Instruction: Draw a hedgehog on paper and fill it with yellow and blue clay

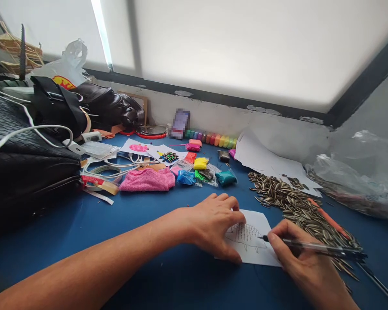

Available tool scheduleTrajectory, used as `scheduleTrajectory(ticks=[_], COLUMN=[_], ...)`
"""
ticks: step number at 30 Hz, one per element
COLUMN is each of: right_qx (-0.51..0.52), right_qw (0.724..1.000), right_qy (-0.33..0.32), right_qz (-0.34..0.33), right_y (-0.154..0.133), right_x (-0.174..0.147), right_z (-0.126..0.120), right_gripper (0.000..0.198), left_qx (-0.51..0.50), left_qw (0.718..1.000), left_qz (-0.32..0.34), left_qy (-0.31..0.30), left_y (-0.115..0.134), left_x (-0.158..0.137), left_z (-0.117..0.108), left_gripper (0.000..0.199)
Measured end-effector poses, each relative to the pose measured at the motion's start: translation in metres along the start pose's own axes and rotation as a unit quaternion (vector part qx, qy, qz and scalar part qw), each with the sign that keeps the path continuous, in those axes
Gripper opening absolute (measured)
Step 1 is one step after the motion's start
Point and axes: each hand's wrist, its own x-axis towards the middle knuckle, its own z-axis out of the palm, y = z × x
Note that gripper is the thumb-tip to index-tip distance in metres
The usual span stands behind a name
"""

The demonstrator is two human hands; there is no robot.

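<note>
A white sheet of paper (258,257) lies on the blue table, bearing a drawn animal outline (245,234) with short legs and many small marks inside its body. My left hand (218,224) rests over the left part of the paper, fingers spread and pressing it down, hiding that side of the drawing. A black pen (313,246) is gripped in my right hand (303,256), its tip at the right end of the outline. Striped sunflower seeds (297,206) are heaped just beyond my right hand, with an orange tool (329,218) lying on them.
A pink cloth (148,179) and bagged coloured clay (226,178) lie ahead of my hands. White sheets (265,157) and a plastic bag (358,172) stand at the right. A black bag (29,172) and cables (113,163) crowd the left. A phone (180,123) leans at the wall.
</note>
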Motion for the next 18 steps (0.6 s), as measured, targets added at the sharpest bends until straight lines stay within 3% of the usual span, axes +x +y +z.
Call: scheduleTrajectory(ticks=[18], right_qx=[-0.009], right_qw=[1.000], right_qy=[-0.001], right_qz=[-0.022], right_y=[-0.012], right_x=[0.003], right_z=[0.000], right_gripper=[0.032], left_qx=[-0.001], left_qw=[1.000], left_qz=[0.002], left_qy=[-0.002], left_y=[0.000], left_x=[-0.001], left_z=[0.000], left_gripper=[0.057])
